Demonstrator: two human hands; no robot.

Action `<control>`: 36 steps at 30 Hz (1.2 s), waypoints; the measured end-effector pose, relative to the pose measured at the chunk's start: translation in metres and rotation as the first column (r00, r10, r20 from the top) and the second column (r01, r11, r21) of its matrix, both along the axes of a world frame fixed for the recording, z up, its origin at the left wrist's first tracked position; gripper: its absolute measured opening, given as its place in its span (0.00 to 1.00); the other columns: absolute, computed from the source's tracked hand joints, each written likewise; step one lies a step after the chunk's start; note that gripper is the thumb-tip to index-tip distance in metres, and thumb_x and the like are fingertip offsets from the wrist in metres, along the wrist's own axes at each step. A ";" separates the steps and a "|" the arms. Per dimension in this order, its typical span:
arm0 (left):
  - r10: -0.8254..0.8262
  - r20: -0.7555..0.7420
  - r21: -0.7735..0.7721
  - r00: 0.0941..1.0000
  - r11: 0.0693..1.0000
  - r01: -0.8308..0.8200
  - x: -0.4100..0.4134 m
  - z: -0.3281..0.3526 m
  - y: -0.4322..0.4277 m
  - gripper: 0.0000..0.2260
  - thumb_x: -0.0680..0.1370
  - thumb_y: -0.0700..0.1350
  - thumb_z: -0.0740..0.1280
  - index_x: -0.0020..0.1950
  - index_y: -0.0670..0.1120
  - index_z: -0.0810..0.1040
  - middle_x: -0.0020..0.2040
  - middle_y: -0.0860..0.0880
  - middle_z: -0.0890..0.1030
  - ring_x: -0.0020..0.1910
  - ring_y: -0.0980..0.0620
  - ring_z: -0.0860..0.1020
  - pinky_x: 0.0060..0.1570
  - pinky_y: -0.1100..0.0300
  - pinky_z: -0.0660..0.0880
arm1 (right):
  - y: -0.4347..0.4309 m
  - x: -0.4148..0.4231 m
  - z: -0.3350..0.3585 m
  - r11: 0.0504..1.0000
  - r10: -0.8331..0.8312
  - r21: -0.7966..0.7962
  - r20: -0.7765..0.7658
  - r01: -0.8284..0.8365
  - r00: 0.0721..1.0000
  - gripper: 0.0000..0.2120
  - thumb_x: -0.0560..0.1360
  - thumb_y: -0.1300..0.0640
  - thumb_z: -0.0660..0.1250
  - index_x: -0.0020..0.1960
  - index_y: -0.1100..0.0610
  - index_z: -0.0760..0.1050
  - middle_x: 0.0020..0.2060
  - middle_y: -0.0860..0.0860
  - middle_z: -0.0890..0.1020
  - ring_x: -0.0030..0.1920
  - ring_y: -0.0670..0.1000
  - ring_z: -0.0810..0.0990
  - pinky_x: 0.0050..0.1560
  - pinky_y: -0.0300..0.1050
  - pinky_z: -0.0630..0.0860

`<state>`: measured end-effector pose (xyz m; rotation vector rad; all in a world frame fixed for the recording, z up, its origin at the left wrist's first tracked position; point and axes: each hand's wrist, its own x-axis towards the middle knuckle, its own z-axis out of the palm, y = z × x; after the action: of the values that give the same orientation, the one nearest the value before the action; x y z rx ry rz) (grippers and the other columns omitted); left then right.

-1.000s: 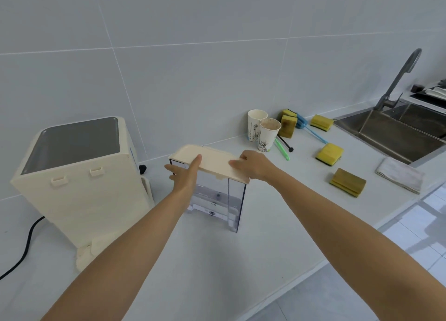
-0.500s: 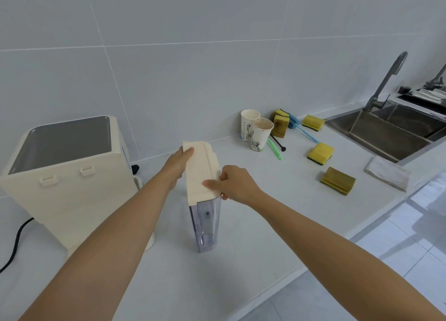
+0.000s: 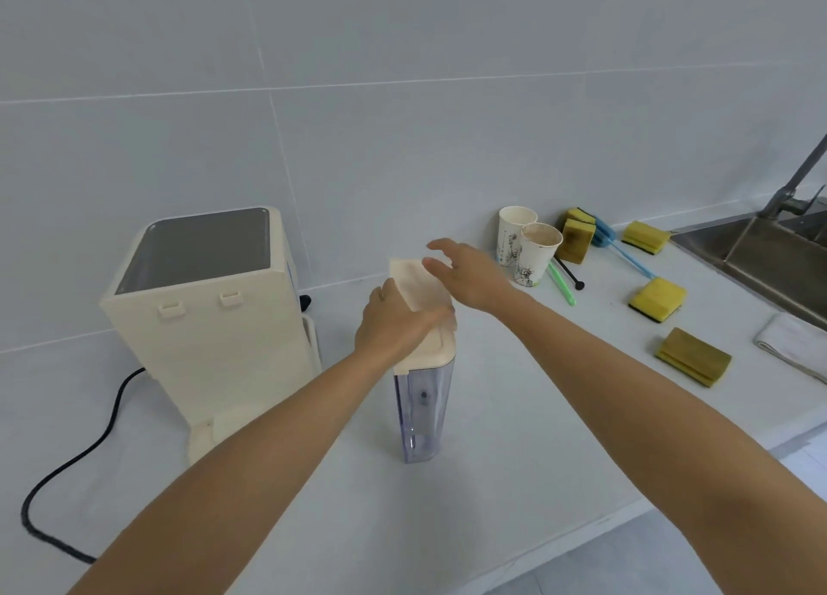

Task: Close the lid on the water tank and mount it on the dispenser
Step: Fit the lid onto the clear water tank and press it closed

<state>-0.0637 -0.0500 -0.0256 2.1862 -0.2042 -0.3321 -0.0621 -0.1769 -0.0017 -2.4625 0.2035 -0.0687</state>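
pale grey wall tiles back a white table [image 3: 514, 415] that runs to a steel sink [image 3: 769, 259] at the far right, with a tap [image 3: 801, 174] over it. near the middle of the table stands the tank [image 3: 420, 411], clear and narrow, upright, with its cream lid [image 3: 425, 312] lying along the top. the left hand [image 3: 394, 326] rests flat on the lid, fingers together and laid over its near part, thumb on the left side. the right hand [image 3: 470, 277] is spread, fingers apart, over the far end of the lid; whether it touches the lid cannot be told through the blur. just left of the tank stands the cream dispenser [image 3: 210, 321], apart from it, with a dark glossy top and two small hooks on the side facing the tank. a black cable [image 3: 67, 473] trails from it across the near left of the table. far right of the hands stand two paper cups [image 3: 530, 248], touching each other, then a green straw [image 3: 561, 283], a blue brush [image 3: 622, 250] and yellow sponges [image 3: 658, 299]. a folded cloth [image 3: 792, 344] lies near the sink.
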 end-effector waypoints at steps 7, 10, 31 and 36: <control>-0.012 0.081 0.194 0.997 0.981 -0.004 -0.011 -0.013 -0.002 0.46 0.63 0.62 0.70 0.71 0.44 0.54 0.71 0.46 0.63 0.69 0.44 0.64 0.63 0.46 0.69 | 0.018 0.047 -0.016 0.960 0.227 -0.118 -0.195 -0.253 0.954 0.21 0.78 0.44 0.51 0.69 0.47 0.65 0.75 0.54 0.60 0.76 0.55 0.53 0.74 0.58 0.54; -0.012 0.089 0.213 0.996 0.977 -0.007 -0.012 -0.013 -0.003 0.46 0.62 0.62 0.71 0.71 0.43 0.55 0.70 0.45 0.64 0.68 0.44 0.65 0.62 0.46 0.70 | 0.023 0.053 -0.017 0.956 0.213 -0.147 -0.250 -0.255 0.944 0.15 0.77 0.46 0.50 0.39 0.39 0.74 0.62 0.54 0.75 0.72 0.56 0.62 0.69 0.60 0.61; -0.175 -0.001 0.365 0.985 0.917 0.163 0.004 0.013 0.015 0.35 0.64 0.53 0.73 0.67 0.47 0.64 0.57 0.48 0.74 0.55 0.47 0.73 0.52 0.55 0.73 | 0.004 0.035 -0.015 0.972 0.026 -0.224 -0.217 -0.076 0.976 0.19 0.76 0.45 0.53 0.61 0.52 0.70 0.64 0.55 0.70 0.60 0.57 0.73 0.62 0.55 0.70; -0.252 0.037 0.350 0.967 0.910 0.223 0.014 0.014 0.029 0.38 0.62 0.52 0.75 0.69 0.48 0.65 0.65 0.49 0.73 0.62 0.48 0.72 0.62 0.50 0.72 | -0.006 0.021 -0.015 0.979 -0.066 -0.205 -0.201 0.024 0.977 0.18 0.76 0.45 0.53 0.61 0.52 0.70 0.61 0.57 0.70 0.49 0.58 0.74 0.57 0.51 0.71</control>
<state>-0.0494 -0.0210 -0.0113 2.5290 -0.4939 -0.4427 -0.0409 -0.1832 -0.0169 -2.6667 0.3588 0.1561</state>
